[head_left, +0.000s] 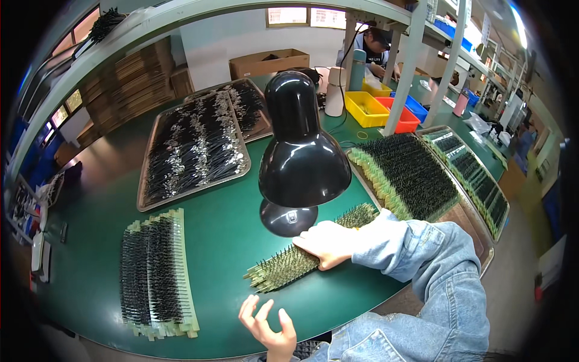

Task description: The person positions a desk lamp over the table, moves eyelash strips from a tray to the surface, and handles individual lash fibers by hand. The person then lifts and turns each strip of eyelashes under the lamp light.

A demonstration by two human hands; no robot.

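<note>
My right hand point(329, 242) is closed over the middle of a long bundle of pale-green strips point(280, 270) studded with short dark pins. The bundle lies slantwise on the green table, below the lamp. My left hand point(269, 326) is raised near the table's front edge, below the bundle's left end. Its fingers are spread and curved, holding nothing. To the left, pale-green strips with rows of black pieces point(161, 271) lie side by side. More such strips point(413, 172) fill a tray on the right, beyond my right forearm.
A black desk lamp point(304, 172) stands in the middle. Metal trays point(142, 202) of black parts with silvery ends lie at back left. Yellow point(366, 110) and red point(405, 120) bins stand beside a shelf post point(403, 78). Another person point(373, 51) sits behind.
</note>
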